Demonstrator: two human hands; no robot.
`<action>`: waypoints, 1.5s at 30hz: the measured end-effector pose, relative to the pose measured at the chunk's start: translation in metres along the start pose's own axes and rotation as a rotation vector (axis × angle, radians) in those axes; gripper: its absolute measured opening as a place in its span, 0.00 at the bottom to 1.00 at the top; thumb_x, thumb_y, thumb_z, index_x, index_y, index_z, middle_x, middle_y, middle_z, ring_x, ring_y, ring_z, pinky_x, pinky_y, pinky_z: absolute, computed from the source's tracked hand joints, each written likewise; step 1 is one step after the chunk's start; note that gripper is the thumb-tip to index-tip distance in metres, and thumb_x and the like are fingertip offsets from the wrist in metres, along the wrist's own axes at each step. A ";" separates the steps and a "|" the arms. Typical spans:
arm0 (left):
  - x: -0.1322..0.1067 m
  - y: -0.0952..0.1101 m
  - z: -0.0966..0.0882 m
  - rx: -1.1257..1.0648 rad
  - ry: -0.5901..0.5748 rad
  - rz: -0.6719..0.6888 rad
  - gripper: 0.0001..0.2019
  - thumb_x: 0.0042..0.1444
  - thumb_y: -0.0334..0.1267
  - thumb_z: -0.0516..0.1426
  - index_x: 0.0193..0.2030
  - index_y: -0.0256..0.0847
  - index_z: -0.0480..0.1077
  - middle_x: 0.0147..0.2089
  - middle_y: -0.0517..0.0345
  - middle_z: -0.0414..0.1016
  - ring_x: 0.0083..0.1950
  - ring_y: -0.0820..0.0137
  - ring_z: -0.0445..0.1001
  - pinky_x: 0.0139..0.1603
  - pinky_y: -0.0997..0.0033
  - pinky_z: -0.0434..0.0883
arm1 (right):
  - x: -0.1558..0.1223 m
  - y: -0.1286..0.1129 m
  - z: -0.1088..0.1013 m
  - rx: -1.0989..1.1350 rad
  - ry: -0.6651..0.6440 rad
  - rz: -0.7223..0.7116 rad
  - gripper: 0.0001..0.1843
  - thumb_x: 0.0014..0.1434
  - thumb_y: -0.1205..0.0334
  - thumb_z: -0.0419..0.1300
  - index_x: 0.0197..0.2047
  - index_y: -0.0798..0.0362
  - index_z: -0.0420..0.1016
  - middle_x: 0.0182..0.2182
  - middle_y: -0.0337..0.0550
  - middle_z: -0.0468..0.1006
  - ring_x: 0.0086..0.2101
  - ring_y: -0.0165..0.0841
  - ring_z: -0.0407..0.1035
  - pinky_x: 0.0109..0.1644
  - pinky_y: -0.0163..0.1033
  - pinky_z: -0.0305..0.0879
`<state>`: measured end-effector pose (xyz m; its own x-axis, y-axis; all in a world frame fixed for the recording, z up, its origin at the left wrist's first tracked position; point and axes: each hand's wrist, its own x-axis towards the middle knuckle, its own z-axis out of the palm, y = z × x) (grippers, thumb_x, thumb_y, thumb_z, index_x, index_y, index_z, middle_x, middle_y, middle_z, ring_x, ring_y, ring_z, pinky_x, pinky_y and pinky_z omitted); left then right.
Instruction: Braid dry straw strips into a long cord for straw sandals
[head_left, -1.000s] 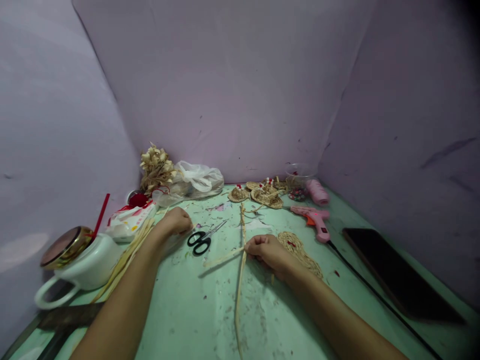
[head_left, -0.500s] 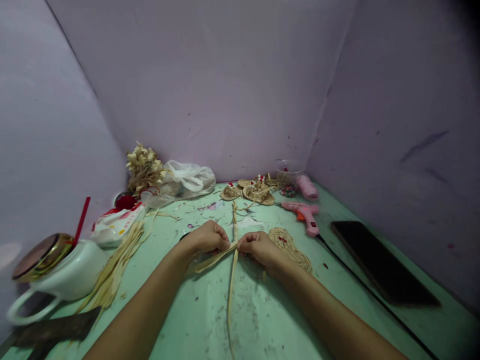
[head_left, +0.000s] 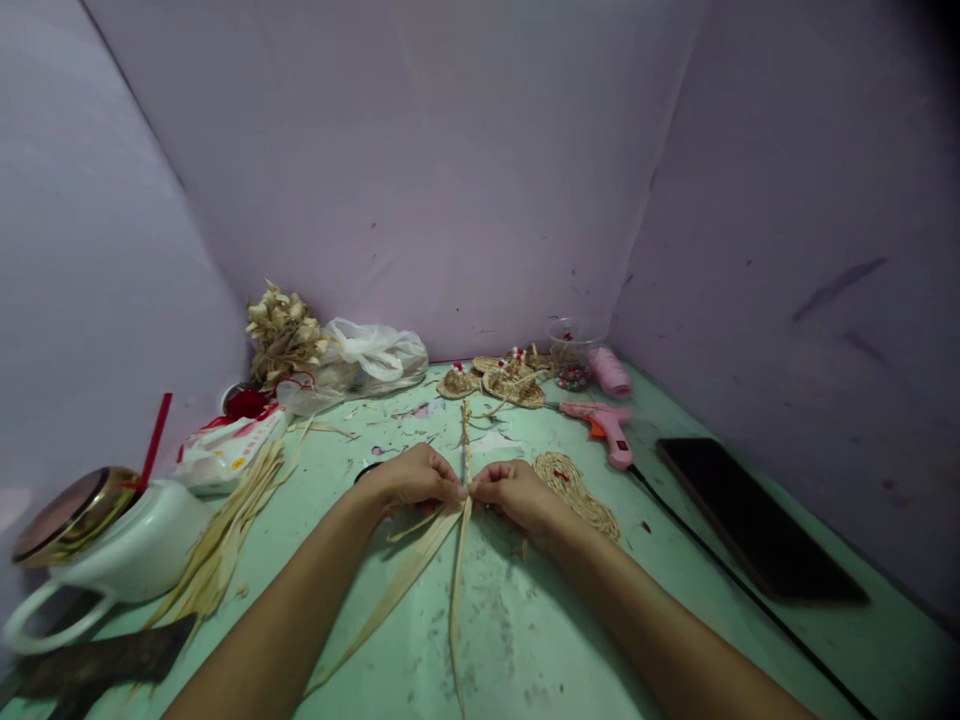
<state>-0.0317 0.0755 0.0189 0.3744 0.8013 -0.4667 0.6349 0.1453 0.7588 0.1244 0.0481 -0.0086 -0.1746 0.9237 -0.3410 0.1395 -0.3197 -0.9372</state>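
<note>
Both of my hands meet at the middle of the green table (head_left: pixel 525 640). My left hand (head_left: pixel 411 478) and my right hand (head_left: pixel 511 494) are closed, pinching the same braid of dried straw strips (head_left: pixel 466 440) at its near end. The plaited part runs away from me; loose strips (head_left: pixel 453 590) trail back toward me over the table. A flat woven straw mat (head_left: pixel 577 490) lies just right of my right hand. Black scissors (head_left: pixel 365 468) are mostly hidden behind my left hand.
A pink glue gun (head_left: pixel 609 428) with a black cord and a black phone (head_left: pixel 750 515) lie on the right. Small woven pieces (head_left: pixel 510 382), a bead cup and pink thread (head_left: pixel 611 372) sit at the back. Left: straw bundle (head_left: pixel 225 530), white teapot (head_left: pixel 112 555), plastic bags.
My left hand has come from beside the scissors to the braid and pinches it with the right. A loose strip that pointed left now trails toward me.
</note>
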 end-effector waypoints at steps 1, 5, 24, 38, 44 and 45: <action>0.001 -0.001 0.000 0.001 -0.013 -0.001 0.12 0.35 0.43 0.58 0.22 0.34 0.70 0.13 0.64 0.60 0.16 0.79 0.56 0.15 0.79 0.49 | 0.000 0.000 0.000 0.002 -0.001 0.002 0.03 0.40 0.71 0.56 0.18 0.58 0.68 0.11 0.32 0.63 0.13 0.19 0.48 0.18 0.30 0.42; 0.004 -0.002 0.003 -0.049 -0.057 -0.029 0.13 0.32 0.40 0.59 0.26 0.35 0.71 0.17 0.64 0.64 0.17 0.80 0.57 0.16 0.78 0.50 | 0.001 0.001 0.001 0.012 0.009 0.015 0.03 0.40 0.71 0.56 0.19 0.58 0.68 0.12 0.33 0.66 0.13 0.20 0.49 0.18 0.30 0.44; -0.003 0.003 0.011 0.351 0.048 -0.006 0.10 0.33 0.42 0.57 0.16 0.36 0.66 0.15 0.63 0.60 0.17 0.78 0.55 0.18 0.77 0.50 | 0.010 0.007 -0.018 0.276 -0.257 0.110 0.03 0.42 0.68 0.56 0.21 0.57 0.64 0.14 0.33 0.63 0.12 0.18 0.44 0.14 0.28 0.33; 0.017 -0.014 0.005 -0.163 0.105 -0.048 0.09 0.32 0.35 0.57 0.25 0.35 0.68 0.13 0.64 0.61 0.13 0.79 0.55 0.13 0.80 0.48 | 0.011 0.011 -0.016 0.236 -0.224 0.073 0.02 0.45 0.68 0.56 0.24 0.58 0.66 0.14 0.36 0.65 0.13 0.19 0.51 0.15 0.27 0.38; 0.018 -0.004 0.023 -0.225 0.163 -0.033 0.05 0.31 0.31 0.56 0.21 0.35 0.65 0.10 0.66 0.58 0.13 0.79 0.56 0.13 0.81 0.50 | 0.008 0.008 -0.012 0.172 -0.171 0.062 0.03 0.43 0.68 0.56 0.22 0.59 0.68 0.13 0.36 0.66 0.12 0.18 0.49 0.15 0.27 0.39; 0.017 -0.003 0.024 -0.217 0.162 -0.034 0.05 0.31 0.30 0.56 0.20 0.35 0.65 0.10 0.66 0.58 0.13 0.79 0.56 0.13 0.81 0.50 | 0.007 0.006 -0.011 0.157 -0.146 0.065 0.03 0.43 0.68 0.56 0.21 0.60 0.68 0.12 0.35 0.65 0.12 0.18 0.49 0.15 0.27 0.40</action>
<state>-0.0113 0.0753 -0.0023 0.2309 0.8738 -0.4279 0.4789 0.2808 0.8318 0.1347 0.0546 -0.0161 -0.3107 0.8636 -0.3971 0.0034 -0.4168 -0.9090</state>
